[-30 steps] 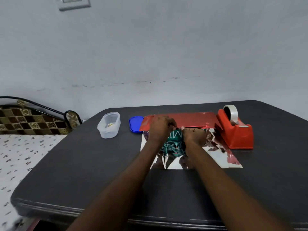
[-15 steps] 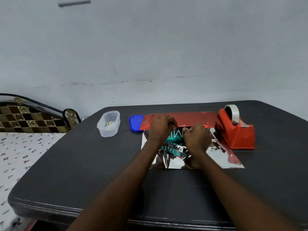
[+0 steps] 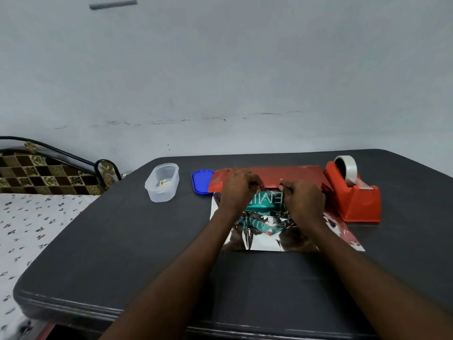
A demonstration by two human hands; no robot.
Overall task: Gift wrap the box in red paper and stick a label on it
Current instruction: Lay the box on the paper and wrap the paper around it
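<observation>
right hand (image 3: 302, 200) has slid back right along the red paper (image 3: 289, 176) far flap; both hands pinch its edge over the box (image 3: 266, 201). first fold underway, left hand (image 3: 239, 191) steady.

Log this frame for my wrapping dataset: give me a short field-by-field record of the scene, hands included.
surface: dark table
wrapping paper: red paper, silver side up toward the person, far flap folded over showing red
box: teal box, partly hidden by hands and flap
left hand: left hand pinching the red flap's edge
right hand: right hand pinching the same edge, further right
tape: red tape dispenser, right of the paper
container: clear tub, open, left of the blue lid
label: not identifiable
</observation>
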